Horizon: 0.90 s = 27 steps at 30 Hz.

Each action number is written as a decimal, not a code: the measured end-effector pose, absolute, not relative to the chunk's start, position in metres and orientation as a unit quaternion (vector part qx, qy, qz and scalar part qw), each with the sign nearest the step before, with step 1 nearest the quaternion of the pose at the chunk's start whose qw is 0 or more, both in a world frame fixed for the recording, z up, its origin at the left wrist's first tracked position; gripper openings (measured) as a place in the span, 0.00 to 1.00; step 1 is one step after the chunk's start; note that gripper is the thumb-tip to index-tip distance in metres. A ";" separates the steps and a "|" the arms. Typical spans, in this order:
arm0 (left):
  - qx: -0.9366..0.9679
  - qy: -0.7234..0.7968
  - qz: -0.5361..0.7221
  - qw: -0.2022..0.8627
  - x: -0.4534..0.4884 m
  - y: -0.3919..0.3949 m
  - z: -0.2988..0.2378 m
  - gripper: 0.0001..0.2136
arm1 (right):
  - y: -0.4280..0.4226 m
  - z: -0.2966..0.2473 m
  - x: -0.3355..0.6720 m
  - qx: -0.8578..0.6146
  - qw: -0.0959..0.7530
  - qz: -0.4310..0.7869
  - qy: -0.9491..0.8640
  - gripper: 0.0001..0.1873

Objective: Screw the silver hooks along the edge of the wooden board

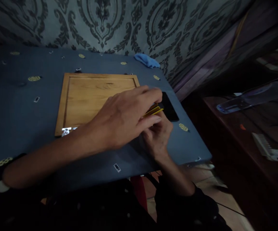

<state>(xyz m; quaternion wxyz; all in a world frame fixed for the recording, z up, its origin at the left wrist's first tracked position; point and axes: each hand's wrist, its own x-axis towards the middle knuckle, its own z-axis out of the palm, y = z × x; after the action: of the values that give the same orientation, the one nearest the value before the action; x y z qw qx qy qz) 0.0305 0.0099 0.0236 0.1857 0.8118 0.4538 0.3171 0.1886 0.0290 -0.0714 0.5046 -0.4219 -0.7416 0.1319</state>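
Note:
My left hand (126, 117) reaches across to the right edge of a wooden tray (81, 96), its fingers closed on thin flat yellow pieces (154, 110). Beneath it, my right hand (158, 134) is curled against the same yellow pieces from below. A black phone (169, 107) lies flat on the blue table (21, 128) just right of the fingertips. What the yellow pieces are is unclear in the dim light.
A blue cloth (147, 60) lies at the table's far right corner by the patterned wall. Small white stickers and yellow dotted ovals are scattered over the tabletop. A dark wooden shelf (249, 128) with a clear plastic object stands to the right.

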 end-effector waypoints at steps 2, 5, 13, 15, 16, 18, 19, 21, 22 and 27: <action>0.816 0.456 0.312 0.171 0.036 0.012 0.022 0.03 | 0.029 -0.071 0.188 -0.421 0.504 0.147 -0.740 0.06; 0.820 0.442 0.321 0.169 0.040 0.016 0.018 0.02 | 0.030 -0.071 0.187 -0.422 0.506 0.167 -0.733 0.10; 0.814 0.423 0.343 0.202 0.038 0.032 0.013 0.07 | 0.023 -0.077 0.196 -0.421 0.435 0.323 -0.727 0.15; 0.791 0.398 0.374 0.274 0.040 0.034 0.007 0.08 | 0.019 -0.081 0.201 -0.431 0.386 0.325 -0.748 0.15; 0.780 0.382 0.386 0.310 0.041 0.035 0.004 0.08 | 0.018 -0.084 0.203 -0.437 0.365 0.322 -0.756 0.15; 0.765 0.360 0.399 0.355 0.047 0.035 -0.002 0.08 | 0.016 -0.090 0.204 -0.446 0.336 0.317 -0.767 0.16; 0.760 0.355 0.404 0.364 0.050 0.034 -0.004 0.07 | 0.015 -0.092 0.204 -0.447 0.329 0.317 -0.769 0.16; 0.745 0.351 0.425 0.377 0.055 0.033 -0.008 0.07 | 0.015 -0.096 0.203 -0.445 0.325 0.316 -0.772 0.16; 0.731 0.351 0.439 0.387 0.058 0.032 -0.009 0.08 | 0.015 -0.098 0.203 -0.443 0.324 0.314 -0.774 0.16; 0.657 0.345 0.501 0.446 0.063 0.036 -0.014 0.19 | 0.015 -0.100 0.203 -0.450 0.299 0.296 -0.788 0.15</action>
<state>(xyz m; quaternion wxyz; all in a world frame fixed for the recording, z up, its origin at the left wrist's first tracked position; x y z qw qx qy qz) 0.0633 0.0363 -0.0138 0.4462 0.6567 0.3452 0.5005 0.2033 0.0147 -0.0998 0.2986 -0.4500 -0.7878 0.2961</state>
